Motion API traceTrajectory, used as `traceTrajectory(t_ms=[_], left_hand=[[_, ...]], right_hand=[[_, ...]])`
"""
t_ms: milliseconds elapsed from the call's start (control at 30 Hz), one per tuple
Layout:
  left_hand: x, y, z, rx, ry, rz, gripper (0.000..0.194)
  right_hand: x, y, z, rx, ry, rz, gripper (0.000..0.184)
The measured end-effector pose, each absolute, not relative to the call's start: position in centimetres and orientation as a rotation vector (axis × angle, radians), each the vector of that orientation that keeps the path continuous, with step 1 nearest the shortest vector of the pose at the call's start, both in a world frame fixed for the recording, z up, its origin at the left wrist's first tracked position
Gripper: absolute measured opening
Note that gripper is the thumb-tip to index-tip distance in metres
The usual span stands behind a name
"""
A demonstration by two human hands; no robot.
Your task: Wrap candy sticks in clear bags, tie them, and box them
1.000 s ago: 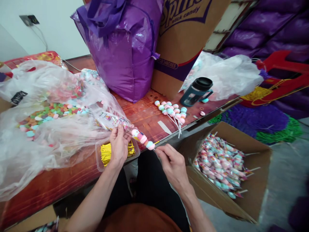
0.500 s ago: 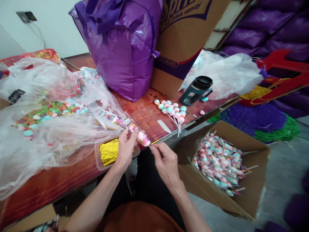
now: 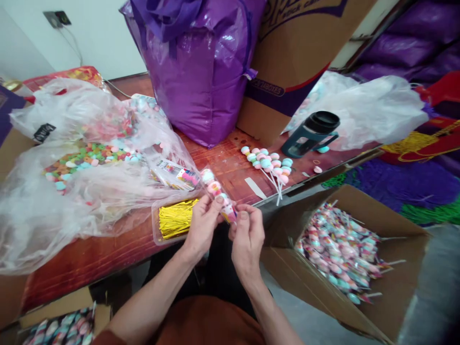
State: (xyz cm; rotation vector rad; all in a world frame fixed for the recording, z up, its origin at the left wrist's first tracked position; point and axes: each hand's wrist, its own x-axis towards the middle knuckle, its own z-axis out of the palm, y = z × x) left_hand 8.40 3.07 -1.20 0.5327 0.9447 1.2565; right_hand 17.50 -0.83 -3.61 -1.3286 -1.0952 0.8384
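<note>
A stick of pastel candies in a clear printed sleeve (image 3: pixel 217 190) is held over the table's front edge. My left hand (image 3: pixel 203 227) is closed on the sleeve's lower part. My right hand (image 3: pixel 247 235) pinches the sleeve's open end right beside it, fingertips nearly touching the left ones. Just left of my hands lies a clear tray of gold twist ties (image 3: pixel 174 218). A stack of empty printed sleeves (image 3: pixel 175 173) lies behind it. Bare candy sticks (image 3: pixel 270 166) lie on the red wooden table (image 3: pixel 108 249) to the right.
A big clear bag of loose candies (image 3: pixel 75 167) fills the table's left. A purple bag (image 3: pixel 201 67), a cardboard carton (image 3: pixel 294 57) and a dark mug (image 3: pixel 309 134) stand at the back. An open box of wrapped sticks (image 3: pixel 341 249) sits on the floor at right.
The candy stick has slid fully into the sleeve. My right hand has moved left along the stick up to the sleeve's end, meeting my left hand.
</note>
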Motion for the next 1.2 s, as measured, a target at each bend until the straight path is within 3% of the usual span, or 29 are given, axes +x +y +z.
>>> traceTrajectory(t_ms=[267,500,567,700,800,1033,1200], left_hand=[[8.3,1.2,-0.8,0.735,0.95,1.362,0.032],[4.1,0.2,0.1,0.637,0.774,1.305,0.035],[2.3,0.2,0.4,0.614,0.795,1.417,0.031],[-1.5,0.6,0.5,0.539,0.875,1.643,0.029],[-3.5,0.7,0.3,0.497,0.934,1.622,0.026],[-4.2,0.7,-0.5,0.471,0.947,1.562,0.027],[-3.3,1.1,-0.6,0.443,0.949,1.58,0.03]], right_hand=[[16.2,-0.5,-2.0,-1.27,-0.862,0.914,0.031],[15.0,-0.1,-0.3,-1.026,-1.001,1.75,0.031],[14.5,0.8,-0.1,-1.116,-1.358,1.607,0.029],[12.9,3.2,-1.1,-1.306,-2.087,0.701,0.022],[11.6,4.7,-2.5,-1.278,-2.378,0.368,0.027],[11.7,5.0,-3.1,-1.284,-2.378,0.325,0.021],[13.1,3.8,-1.6,-1.146,-1.787,0.883,0.013]])
